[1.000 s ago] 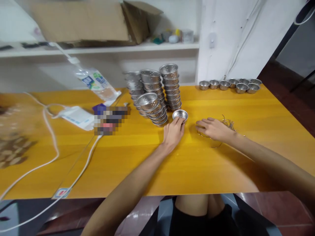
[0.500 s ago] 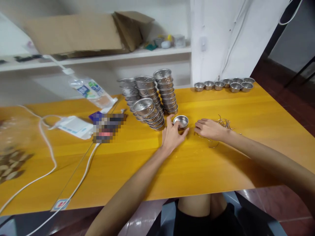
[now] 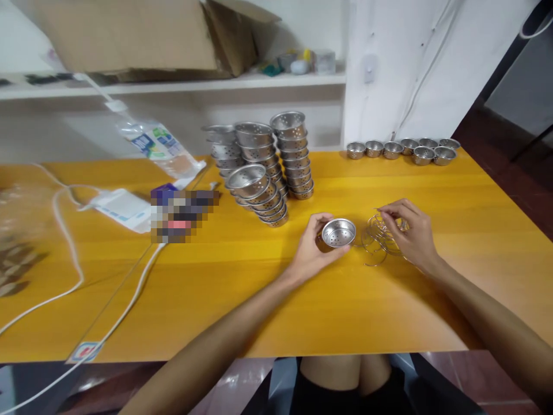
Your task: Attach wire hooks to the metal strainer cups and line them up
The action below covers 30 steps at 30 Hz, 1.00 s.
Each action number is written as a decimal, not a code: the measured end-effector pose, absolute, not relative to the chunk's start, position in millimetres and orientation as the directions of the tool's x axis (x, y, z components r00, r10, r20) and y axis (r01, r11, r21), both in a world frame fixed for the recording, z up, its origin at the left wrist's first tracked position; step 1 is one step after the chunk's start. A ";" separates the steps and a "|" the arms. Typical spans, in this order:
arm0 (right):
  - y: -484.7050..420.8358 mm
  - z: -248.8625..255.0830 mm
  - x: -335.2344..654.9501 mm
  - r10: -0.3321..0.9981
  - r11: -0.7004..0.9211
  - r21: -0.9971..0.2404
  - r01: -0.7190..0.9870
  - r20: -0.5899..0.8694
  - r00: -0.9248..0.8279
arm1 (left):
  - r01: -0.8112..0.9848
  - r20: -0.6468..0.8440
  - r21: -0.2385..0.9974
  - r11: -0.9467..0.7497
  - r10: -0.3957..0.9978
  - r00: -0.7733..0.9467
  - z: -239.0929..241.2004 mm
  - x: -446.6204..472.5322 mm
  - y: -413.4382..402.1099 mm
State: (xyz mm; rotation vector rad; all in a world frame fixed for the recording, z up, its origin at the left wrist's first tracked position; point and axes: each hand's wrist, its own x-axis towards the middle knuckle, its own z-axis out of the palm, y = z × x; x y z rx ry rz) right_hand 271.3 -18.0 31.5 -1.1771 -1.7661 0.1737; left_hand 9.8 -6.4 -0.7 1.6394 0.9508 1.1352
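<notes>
Steel cup (image 3: 339, 233) gripped in left hand (image 3: 311, 246), thumb and fingers around its sides, right of stacks (image 3: 298, 155). Right hand (image 3: 413, 233) pinches a wire (image 3: 377, 209) at wire pile (image 3: 380, 233) on counter (image 3: 345, 305).

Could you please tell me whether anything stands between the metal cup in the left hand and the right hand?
Yes, part of the pile of curved wires lies on the yellow table between the perforated metal cup in the left hand and the right hand. Nothing taller is visible in that gap.
</notes>
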 end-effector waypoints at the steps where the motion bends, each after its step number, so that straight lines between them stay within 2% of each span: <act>1: -20.7 30.7 269.0 0.787 0.519 -0.591 0.617 0.613 -0.075 | 0.052 0.253 0.958 -0.283 0.915 0.315 -0.9 10.9 -8.9; 4: -28.3 30.2 261.2 0.811 0.538 -0.606 0.585 0.562 -0.163 | -0.008 0.234 0.968 -0.252 0.886 0.400 1.7 11.6 -14.3; 8: -36.9 29.1 253.7 0.796 0.587 -0.590 0.555 0.545 -0.263 | -0.014 0.235 0.967 -0.254 0.870 0.433 6.7 10.2 -17.9; 14: -38.3 23.1 251.2 0.784 0.585 -0.560 0.587 0.575 -0.233 | -0.021 0.258 0.960 -0.278 0.861 0.439 7.6 10.5 -20.5; 25: -41.4 22.3 246.3 0.753 0.604 -0.536 0.589 0.626 -0.203 | 0.088 0.328 0.909 -0.407 0.829 0.454 8.6 11.3 -22.8; 30: -50.2 19.0 239.2 0.786 0.573 -0.606 0.551 0.596 -0.162 | 0.134 0.426 0.794 -0.593 0.699 0.574 11.3 11.3 -20.6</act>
